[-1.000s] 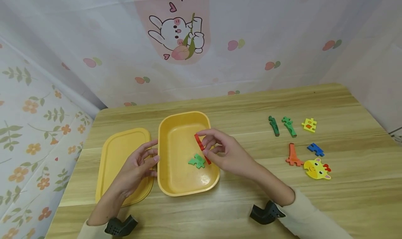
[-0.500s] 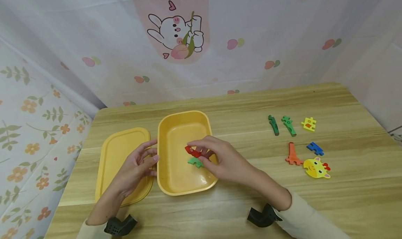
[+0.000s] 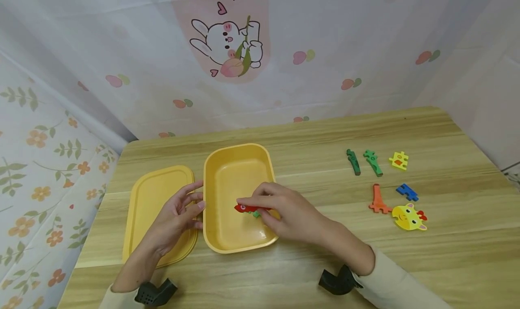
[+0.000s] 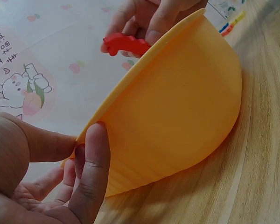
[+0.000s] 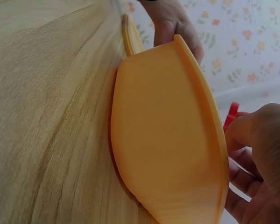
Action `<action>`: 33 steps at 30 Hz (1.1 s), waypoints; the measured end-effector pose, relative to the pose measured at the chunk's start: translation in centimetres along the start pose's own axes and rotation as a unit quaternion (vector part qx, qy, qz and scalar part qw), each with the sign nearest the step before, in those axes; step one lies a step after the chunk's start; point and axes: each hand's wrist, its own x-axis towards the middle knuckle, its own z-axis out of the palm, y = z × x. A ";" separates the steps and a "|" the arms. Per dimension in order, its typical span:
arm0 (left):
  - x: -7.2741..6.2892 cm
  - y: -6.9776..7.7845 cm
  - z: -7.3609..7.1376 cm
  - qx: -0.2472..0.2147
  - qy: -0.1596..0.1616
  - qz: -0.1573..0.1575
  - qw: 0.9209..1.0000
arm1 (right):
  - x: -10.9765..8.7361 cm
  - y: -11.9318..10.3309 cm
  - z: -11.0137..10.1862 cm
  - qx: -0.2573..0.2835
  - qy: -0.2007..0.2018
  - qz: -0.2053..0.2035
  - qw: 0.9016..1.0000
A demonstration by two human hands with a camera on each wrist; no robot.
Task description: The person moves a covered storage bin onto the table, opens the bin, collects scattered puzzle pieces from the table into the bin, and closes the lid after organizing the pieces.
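In the head view my left hand (image 3: 177,215) is at the left side of a yellow plastic box (image 3: 228,182). The left wrist view shows its thumb and fingers pinching the box rim (image 4: 144,65). My right hand (image 3: 291,209) reaches over the box's right side and pinches a red puzzle piece (image 3: 245,208) between thumb and fingers, held flat above the box floor. Under it lies a green puzzle piece (image 3: 255,214), partly covered. Part of the red piece is hidden by the fingers. From the right wrist, the red piece's end (image 5: 232,114) shows beyond the rim.
Left of the box lies its yellow lid (image 3: 148,205), partly under my left forearm. Over on the right are a dark green piece (image 3: 353,162), a light green piece (image 3: 373,163), a yellow piece (image 3: 399,160), an orange piece (image 3: 378,200), a blue piece (image 3: 407,192) and a giraffe-head piece (image 3: 408,217).
My right hand has moved left and down inside the box, and the red puzzle piece has turned from slanting upright to lying crosswise over the green one. The left hand stays at the rim.
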 end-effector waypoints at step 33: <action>-0.1 0.1 0.1 0.003 0.009 -0.013 1.000 | -0.2 0.8 -1.9 0.009 0.032 0.053 0.998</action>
